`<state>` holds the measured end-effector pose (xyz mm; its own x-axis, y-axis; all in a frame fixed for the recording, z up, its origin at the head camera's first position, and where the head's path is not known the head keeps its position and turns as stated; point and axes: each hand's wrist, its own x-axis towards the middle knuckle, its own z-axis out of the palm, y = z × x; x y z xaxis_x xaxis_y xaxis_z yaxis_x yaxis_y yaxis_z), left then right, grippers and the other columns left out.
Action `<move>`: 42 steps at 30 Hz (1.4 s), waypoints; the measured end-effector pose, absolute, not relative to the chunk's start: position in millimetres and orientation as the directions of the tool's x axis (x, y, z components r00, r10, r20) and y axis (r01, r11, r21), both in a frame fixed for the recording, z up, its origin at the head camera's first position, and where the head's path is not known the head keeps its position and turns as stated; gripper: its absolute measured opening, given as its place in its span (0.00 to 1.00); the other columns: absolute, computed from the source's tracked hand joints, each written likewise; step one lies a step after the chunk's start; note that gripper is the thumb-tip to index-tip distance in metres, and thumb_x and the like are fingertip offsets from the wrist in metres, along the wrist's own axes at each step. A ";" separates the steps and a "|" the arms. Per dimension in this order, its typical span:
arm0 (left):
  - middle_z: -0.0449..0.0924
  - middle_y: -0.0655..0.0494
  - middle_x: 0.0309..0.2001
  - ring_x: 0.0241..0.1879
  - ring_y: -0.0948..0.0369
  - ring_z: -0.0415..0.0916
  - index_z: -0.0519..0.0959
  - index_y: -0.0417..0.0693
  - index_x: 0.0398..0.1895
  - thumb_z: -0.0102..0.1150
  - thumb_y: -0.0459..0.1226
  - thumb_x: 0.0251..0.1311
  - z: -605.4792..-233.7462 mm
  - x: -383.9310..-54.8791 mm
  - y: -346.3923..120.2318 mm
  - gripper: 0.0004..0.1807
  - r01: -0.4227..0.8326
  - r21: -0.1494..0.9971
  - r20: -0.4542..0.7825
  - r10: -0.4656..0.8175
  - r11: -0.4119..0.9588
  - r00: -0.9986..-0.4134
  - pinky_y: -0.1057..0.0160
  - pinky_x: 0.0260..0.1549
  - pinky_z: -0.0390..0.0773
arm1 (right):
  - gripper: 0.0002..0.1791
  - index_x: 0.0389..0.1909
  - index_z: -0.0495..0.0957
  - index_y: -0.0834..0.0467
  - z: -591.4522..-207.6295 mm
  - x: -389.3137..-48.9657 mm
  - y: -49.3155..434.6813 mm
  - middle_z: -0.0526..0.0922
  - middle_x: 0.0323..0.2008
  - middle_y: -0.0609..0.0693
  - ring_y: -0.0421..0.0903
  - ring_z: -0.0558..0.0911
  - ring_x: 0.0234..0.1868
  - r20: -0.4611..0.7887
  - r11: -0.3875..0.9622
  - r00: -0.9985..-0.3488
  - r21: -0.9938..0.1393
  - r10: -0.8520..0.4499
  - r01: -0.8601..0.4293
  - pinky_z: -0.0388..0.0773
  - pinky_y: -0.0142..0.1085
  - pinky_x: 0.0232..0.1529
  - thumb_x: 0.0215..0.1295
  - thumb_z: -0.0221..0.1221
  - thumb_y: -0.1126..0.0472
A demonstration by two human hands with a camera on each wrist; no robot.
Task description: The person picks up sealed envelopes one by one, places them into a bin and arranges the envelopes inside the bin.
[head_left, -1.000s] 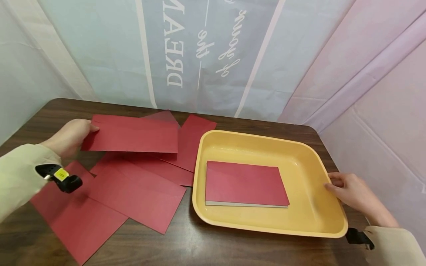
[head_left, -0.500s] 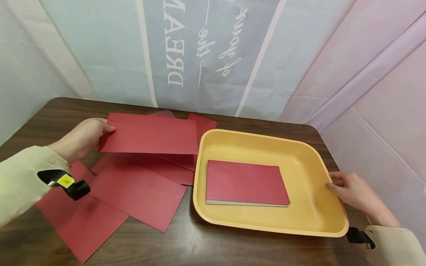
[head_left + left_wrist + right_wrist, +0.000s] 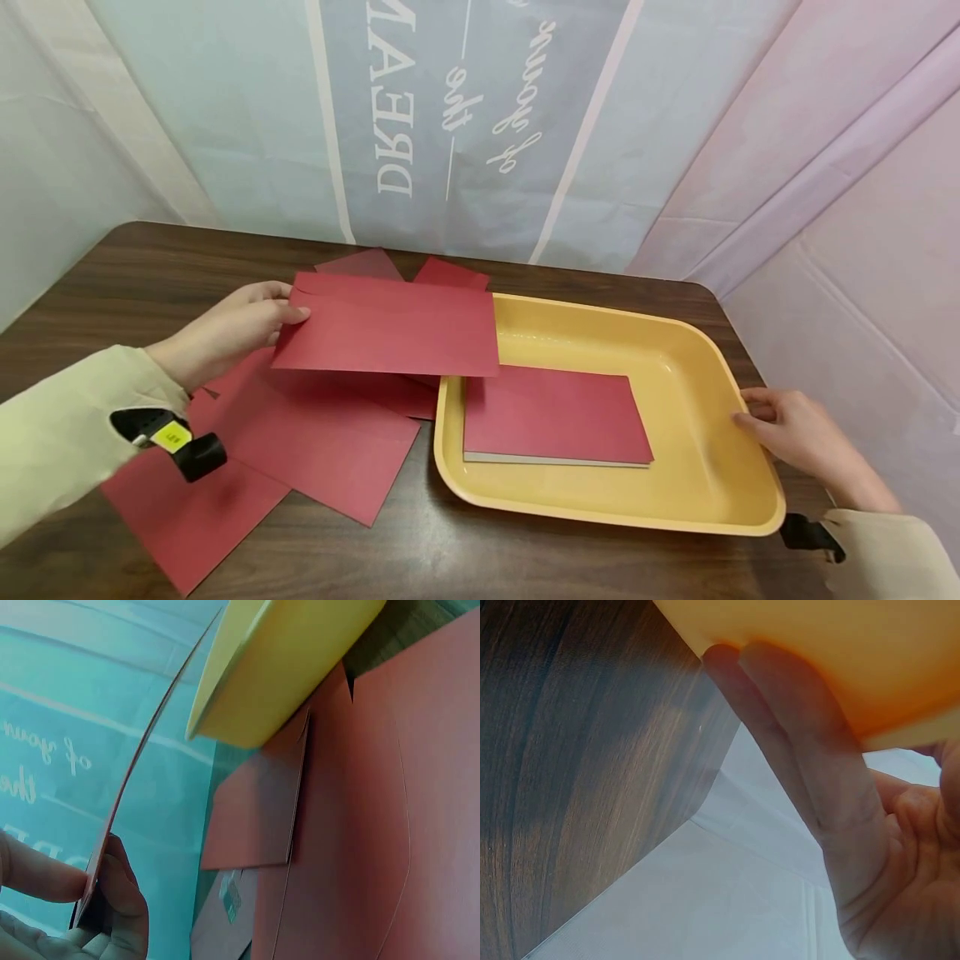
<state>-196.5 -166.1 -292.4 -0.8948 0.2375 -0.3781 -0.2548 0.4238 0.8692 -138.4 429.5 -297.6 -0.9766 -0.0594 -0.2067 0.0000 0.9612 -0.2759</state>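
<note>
My left hand (image 3: pixel 243 325) pinches a red envelope (image 3: pixel 390 327) by its left end, thumb on top. The envelope is held above the table, and its right end reaches over the left rim of a yellow tray (image 3: pixel 705 400). In the left wrist view the pinched envelope (image 3: pixel 142 746) shows edge-on between thumb and fingers. Inside the tray lies a stack of red envelopes (image 3: pixel 558 417) with a pale edge along the front. My right hand (image 3: pixel 798 437) grips the tray's right rim; in the right wrist view its fingers (image 3: pixel 802 727) press against the outer wall.
Several loose red envelopes (image 3: pixel 322 442) lie overlapping on the dark wooden table (image 3: pixel 420 542), left of the tray. A printed cloth backdrop (image 3: pixel 465 125) hangs behind the table, and a pale cloth (image 3: pixel 870 275) hangs along the right side.
My left hand has carried the red envelope to the right, from above the loose envelopes to over the tray's left rim. My right hand and the tray stay in place.
</note>
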 end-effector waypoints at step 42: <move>0.82 0.43 0.46 0.37 0.60 0.83 0.56 0.33 0.61 0.60 0.33 0.60 -297.6 -184.4 -60.4 0.31 -0.202 0.924 -0.340 0.455 0.325 -0.823 0.57 0.54 0.72 | 0.24 0.52 0.72 0.77 -298.4 -137.2 432.2 0.85 0.36 0.66 0.51 0.86 0.31 -0.181 0.957 -0.981 -0.291 -0.074 -0.018 0.78 0.36 0.30 0.65 0.58 0.60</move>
